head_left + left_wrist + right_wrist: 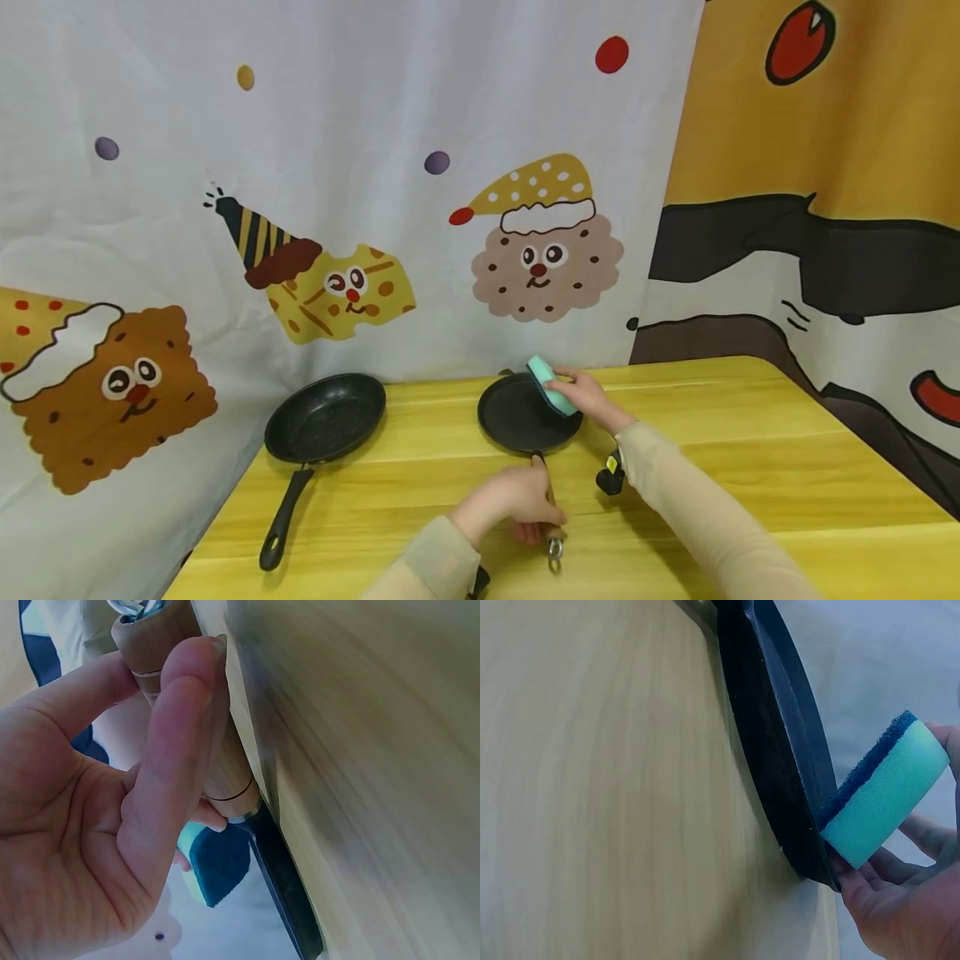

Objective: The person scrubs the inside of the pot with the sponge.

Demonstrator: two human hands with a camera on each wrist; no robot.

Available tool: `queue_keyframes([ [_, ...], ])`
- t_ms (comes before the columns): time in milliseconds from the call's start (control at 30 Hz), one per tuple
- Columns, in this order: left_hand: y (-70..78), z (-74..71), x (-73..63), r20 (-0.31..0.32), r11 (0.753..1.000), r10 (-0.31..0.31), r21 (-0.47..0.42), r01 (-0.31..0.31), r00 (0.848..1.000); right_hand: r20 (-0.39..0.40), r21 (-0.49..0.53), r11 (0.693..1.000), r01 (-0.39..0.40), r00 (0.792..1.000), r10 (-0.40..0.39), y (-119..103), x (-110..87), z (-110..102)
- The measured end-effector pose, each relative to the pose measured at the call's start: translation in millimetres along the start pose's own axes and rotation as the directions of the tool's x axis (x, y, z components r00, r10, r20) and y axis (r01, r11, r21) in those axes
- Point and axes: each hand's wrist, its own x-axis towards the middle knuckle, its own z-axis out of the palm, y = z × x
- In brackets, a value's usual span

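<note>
My left hand grips the wooden handle of a small, shallow black pan, its fingers curled round the wood. A metal hanging ring shows at the handle's near end. In my right hand is a mint-green sponge with a dark scouring layer, pinched between thumb and fingers. Tilted over the right part of the pan, the sponge has its dark side facing the pan and its lower edge right at the rim in the right wrist view.
A larger black frying pan stands at the left of the yellow wood-grain table, its black handle toward the near edge. Behind the table hangs a curtain printed with cartoon food. A small black device sits at my right wrist.
</note>
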Motion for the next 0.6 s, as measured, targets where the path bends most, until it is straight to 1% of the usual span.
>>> queue_keyframes([
  [67, 8.3, 3.1, 5.6, 0.011, 1.0, 0.003, 0.018, -0.004, 1.0, -0.008, -0.003, 1.0, -0.01, 1.0, 0.01, 5.2, -3.6, -11.1],
  [133, 15.8, 6.1, 11.6, 0.024, 0.998, 0.014, 0.054, -0.015, 1.0, -0.014, -0.006, 1.0, -0.017, 1.0, 0.017, 10.5, -6.8, -21.6],
  [233, 27.2, 11.3, 21.6, 0.032, 0.989, 0.037, 0.14, -0.041, 0.999, -0.024, -0.011, 1.0, -0.026, 0.999, 0.025, 19.3, -11.1, -37.3],
  [300, 35.7, 16.6, 28.9, 0.039, 0.982, 0.051, 0.18, -0.057, 0.998, -0.032, -0.016, 0.999, -0.032, 0.999, 0.032, 26.3, -14.4, -49.7],
  [467, 63.1, 31.2, 48.1, 0.06, 0.981, 0.038, 0.188, -0.048, 0.997, -0.041, -0.018, 0.997, -0.074, 0.996, 0.073, 44.1, -23.8, -86.1],
  [600, 87.6, 42.4, 66.1, 0.052, 0.977, 0.024, 0.212, -0.034, 0.998, -0.065, -0.012, 0.993, -0.114, 0.991, 0.113, 56.0, -29.9, -116.6],
])
